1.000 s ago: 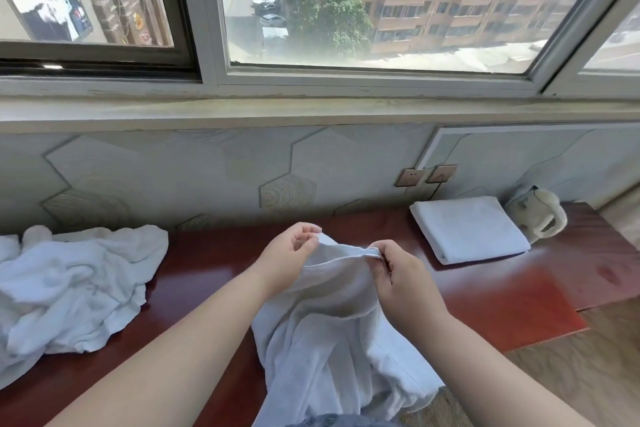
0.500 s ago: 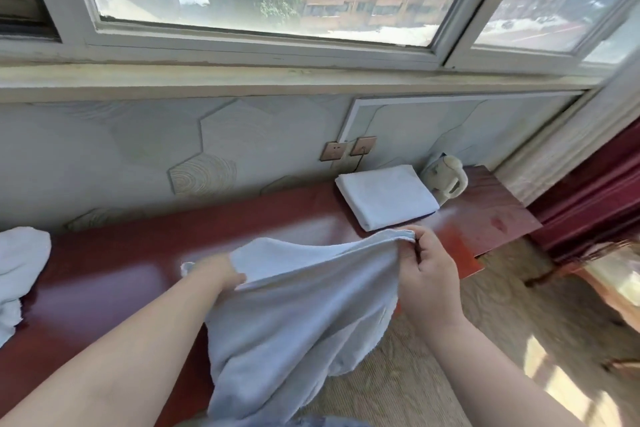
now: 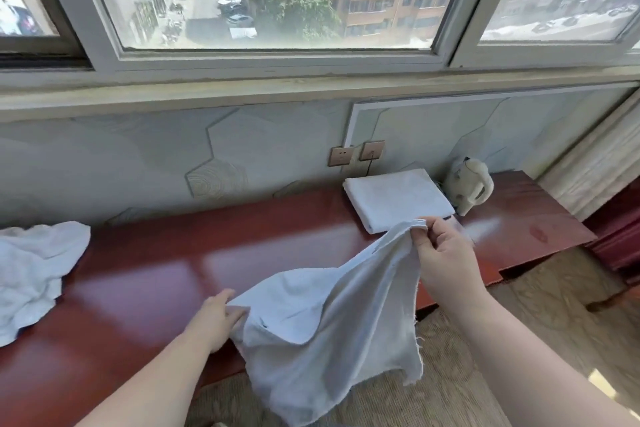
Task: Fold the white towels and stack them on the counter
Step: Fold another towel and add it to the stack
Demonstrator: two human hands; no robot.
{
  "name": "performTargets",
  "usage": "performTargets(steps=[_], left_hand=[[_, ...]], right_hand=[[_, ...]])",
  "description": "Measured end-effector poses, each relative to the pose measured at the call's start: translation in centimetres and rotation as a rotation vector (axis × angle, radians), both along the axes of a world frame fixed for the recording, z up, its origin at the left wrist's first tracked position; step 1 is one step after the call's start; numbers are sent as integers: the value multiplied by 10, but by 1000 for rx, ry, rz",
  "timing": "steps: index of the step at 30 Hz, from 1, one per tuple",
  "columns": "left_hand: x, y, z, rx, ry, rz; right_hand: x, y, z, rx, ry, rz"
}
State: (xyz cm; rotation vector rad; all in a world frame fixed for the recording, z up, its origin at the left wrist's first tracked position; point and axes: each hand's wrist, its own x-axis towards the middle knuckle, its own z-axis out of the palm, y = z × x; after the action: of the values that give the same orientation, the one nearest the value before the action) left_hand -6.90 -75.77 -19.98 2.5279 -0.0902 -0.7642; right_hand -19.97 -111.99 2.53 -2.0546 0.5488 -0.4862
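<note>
The thin white cloth towel hangs in mid-frame, stretched between the two hands, its lower half drooping past the front edge of the glossy red-brown wooden counter toward the patterned carpet. It looks light and limp, with a frayed right hem, so it should sag wherever it is unsupported and is best taken by the corners. The right hand already does so, pinching the raised upper corner between thumb and fingertips, right of centre. The left hand, lower and left of centre, has its fingers curled onto the opposite edge, low over the countertop; just how much cloth they enclose is hidden. The bare counter between the hands and the back wall looks wide enough to lay the cloth flat for folding. A neatly folded white towel lies just beyond the right hand, beside a small cream kettle in the right of the frame, which a swinging corner might brush. A crumpled heap of white towels sits well apart at the left edge. The counter ends at the right, near a curtain.
</note>
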Motion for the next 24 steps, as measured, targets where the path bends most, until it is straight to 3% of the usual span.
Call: performTargets(steps=[4,7,12,16,24], left_hand=[[-32,-7,-14,99,-69,-56],[-31,4,-12,188,-81,20],[14,18,10,-72,-124,406],[72,43,80,-100,-236,419],[127,95,259,193,-489,316]], right_hand=[[1,-6,-9,-1,46,50],[1,-12,-15,-31,68,74],[11,-21,-16,-54,60,118],[23,-40,0,-77,4,61],[63,-110,69,-68,-161,-45]])
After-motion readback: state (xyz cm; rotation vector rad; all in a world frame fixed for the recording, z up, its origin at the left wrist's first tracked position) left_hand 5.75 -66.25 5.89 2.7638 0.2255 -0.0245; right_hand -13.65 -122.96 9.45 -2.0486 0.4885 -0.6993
